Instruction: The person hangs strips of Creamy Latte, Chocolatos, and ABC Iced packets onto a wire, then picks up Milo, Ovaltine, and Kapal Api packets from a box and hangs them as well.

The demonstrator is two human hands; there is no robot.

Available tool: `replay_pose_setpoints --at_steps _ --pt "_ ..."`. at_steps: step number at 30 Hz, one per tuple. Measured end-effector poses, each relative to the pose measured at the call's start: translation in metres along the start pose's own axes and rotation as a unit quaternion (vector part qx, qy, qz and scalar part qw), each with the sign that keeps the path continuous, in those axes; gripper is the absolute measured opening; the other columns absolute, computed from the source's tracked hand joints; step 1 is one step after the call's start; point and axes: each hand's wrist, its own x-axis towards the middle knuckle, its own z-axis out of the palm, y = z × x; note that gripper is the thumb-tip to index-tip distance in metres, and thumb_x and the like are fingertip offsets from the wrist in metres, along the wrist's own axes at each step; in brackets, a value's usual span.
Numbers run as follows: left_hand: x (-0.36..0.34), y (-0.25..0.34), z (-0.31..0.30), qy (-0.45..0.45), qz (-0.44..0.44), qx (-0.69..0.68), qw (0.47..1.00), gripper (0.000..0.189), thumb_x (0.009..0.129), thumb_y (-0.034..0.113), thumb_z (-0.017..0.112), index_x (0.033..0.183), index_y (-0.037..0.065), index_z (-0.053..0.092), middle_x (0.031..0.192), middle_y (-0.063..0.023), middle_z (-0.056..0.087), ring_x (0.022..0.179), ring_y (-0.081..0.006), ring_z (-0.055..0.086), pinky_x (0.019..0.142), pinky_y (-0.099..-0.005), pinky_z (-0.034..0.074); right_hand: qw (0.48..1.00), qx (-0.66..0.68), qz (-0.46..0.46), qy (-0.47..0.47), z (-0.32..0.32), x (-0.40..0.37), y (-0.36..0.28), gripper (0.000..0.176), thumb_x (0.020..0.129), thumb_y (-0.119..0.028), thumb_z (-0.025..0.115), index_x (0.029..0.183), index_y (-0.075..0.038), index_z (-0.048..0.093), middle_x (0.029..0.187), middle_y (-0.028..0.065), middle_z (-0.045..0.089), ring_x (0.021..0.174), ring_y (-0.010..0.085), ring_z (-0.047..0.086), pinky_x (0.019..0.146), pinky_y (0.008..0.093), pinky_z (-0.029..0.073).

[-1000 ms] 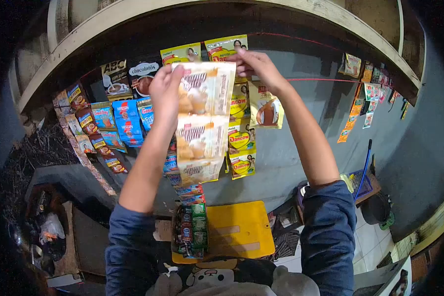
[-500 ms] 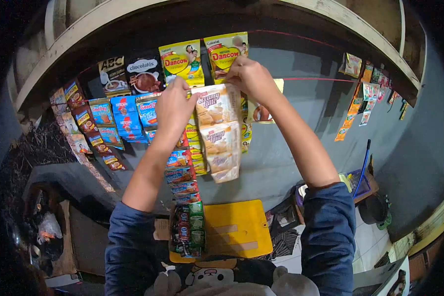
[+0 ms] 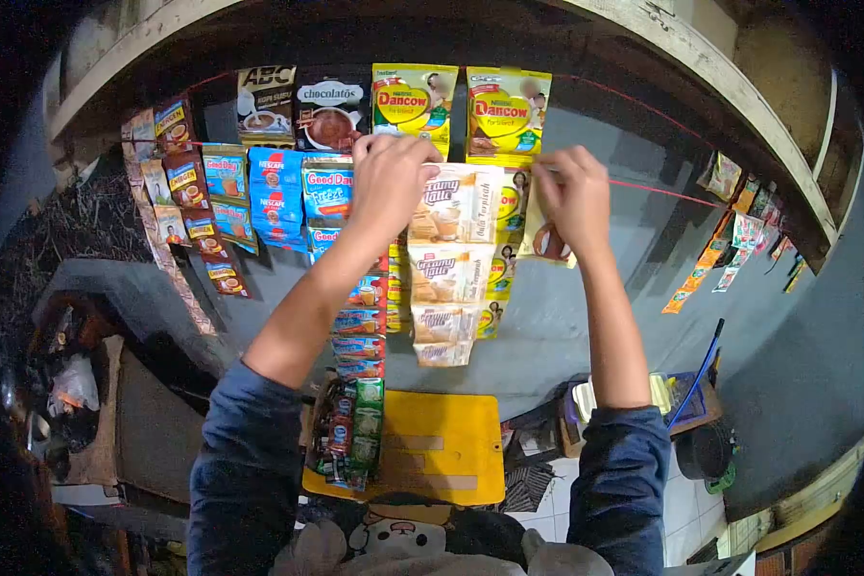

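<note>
A strip of Creamy Latte sachets hangs in front of yellow Dancow sachets, its lower end curling. My left hand is closed at the strip's top left corner, up by the red string; the fingertips are partly hidden. To the right, my right hand has its fingers pinched at the top of a cream-and-brown sachet, covering much of it. Just left of my left hand hang blue Good Day Freeze sachets. Above both hands are two larger Dancow packs.
Red string runs along the grey wall, with more sachet strips at the far right. Chocolatos and Energen sachets hang left. Below stands a yellow board, beside piled green and red sachets. A wooden beam arches overhead.
My right hand has moved right, from the Creamy Latte strip's top corner to the cream-and-brown sachet. My left hand stays at the strip's top left. The view has shifted.
</note>
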Motion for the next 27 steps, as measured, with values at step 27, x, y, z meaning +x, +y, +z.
replay_pose_setpoints --at_steps 27 --pt "0.024 0.012 0.009 -0.114 0.170 0.179 0.962 0.049 0.075 0.006 0.043 0.118 0.029 0.041 0.078 -0.0039 0.045 0.084 -0.0205 0.046 0.090 -0.0453 0.027 0.998 0.013 0.011 -0.068 0.003 -0.009 0.020 0.023 0.063 -0.023 0.066 0.079 -0.010 0.056 0.074 0.0056 0.055 0.076 0.0245 0.050 0.077 0.0366 0.033"
